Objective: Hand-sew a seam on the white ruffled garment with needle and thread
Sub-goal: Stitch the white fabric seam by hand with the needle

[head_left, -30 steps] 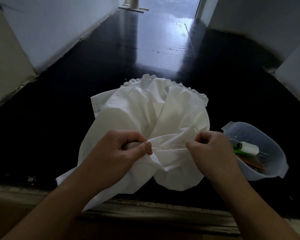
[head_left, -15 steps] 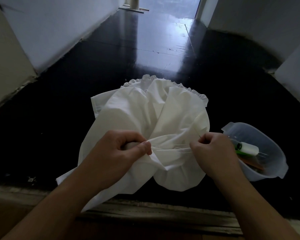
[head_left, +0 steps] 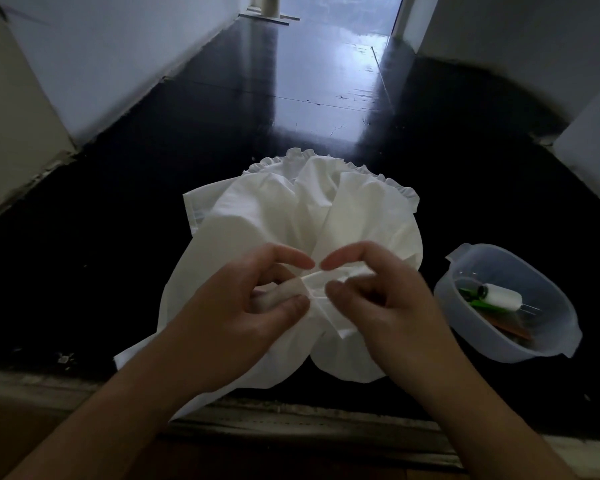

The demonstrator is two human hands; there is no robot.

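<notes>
The white garment (head_left: 291, 230) lies bunched on the dark floor (head_left: 118, 237), ruffled edge at 12 o'clock. The left hand (head_left: 243, 317) pinches a rolled fold of cloth between thumb and curled fingers, forefinger straight. The right hand (head_left: 385, 299), touching it at 3 o'clock, curls on the same fold; the needle cannot be made out. At 3 o'clock of the garment stands a clear plastic bowl (head_left: 565, 341) holding a white thread spool (head_left: 501, 296).

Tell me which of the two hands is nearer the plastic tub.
The right hand. It works the white garment on the side where the plastic tub sits on the dark floor; the left hand lies farther away.
</notes>
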